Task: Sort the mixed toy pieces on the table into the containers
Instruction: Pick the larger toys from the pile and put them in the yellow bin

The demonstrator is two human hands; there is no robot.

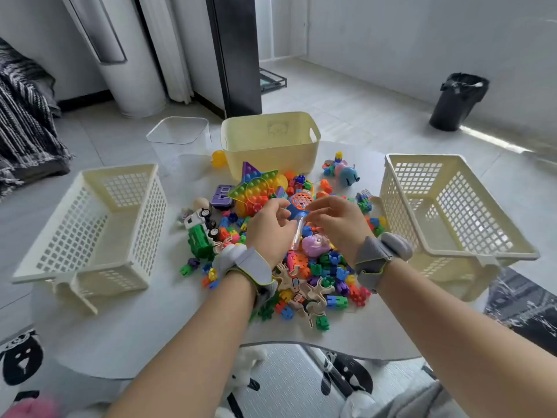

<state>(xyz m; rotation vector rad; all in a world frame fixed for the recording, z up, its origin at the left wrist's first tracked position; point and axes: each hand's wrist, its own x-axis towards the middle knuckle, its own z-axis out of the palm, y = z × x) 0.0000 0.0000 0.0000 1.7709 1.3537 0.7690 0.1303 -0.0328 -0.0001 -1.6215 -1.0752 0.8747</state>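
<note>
Pale grey desk point(150, 327) fills the lower frame, its centre heaped with mixed colourful plastic toy pieces point(328, 285). Above the heap, the left hand point(269, 229) and right hand point(342, 226) curl toward a clear plastic tube point(297, 236) between them; whether either grips it, I cannot tell. A cream lattice basket point(147, 224) sits at frame left, another cream lattice basket point(401, 194) at frame right, and a pale yellow solid plastic bin point(271, 155) stands behind the heap.

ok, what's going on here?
A person is sorting toys. The left hand and right hand meet over a blue toy atop the toy pile on the table; grip unclear. The left lattice basket, right lattice basket, yellow bin and clear tub look empty.
</note>
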